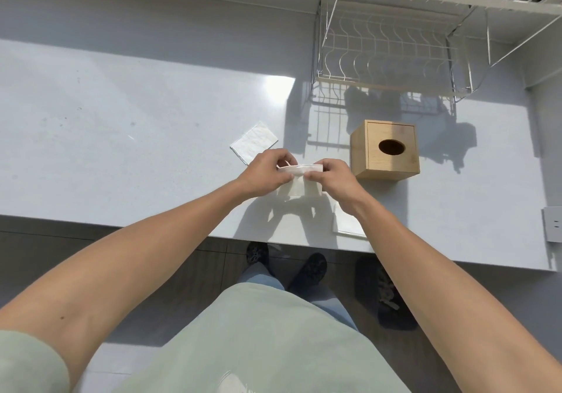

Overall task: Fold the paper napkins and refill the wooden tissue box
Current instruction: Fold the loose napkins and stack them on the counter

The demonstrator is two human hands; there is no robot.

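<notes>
A white paper napkin (299, 181) hangs folded between both hands above the white counter (137, 137). My left hand (264, 173) pinches its left top corner and my right hand (333, 176) pinches its right top corner. The wooden tissue box (384, 150), with an oval hole in its top, stands just right of my right hand. One folded napkin (254, 141) lies flat on the counter behind my left hand. More white napkins (346, 222) lie near the front edge, partly hidden under my right forearm.
A white wire dish rack (386, 58) stands behind the box at the back right, with an upper shelf holding dark items. A wall socket (552, 223) sits at the far right. The counter's front edge runs below my forearms, with floor and feet beyond it.
</notes>
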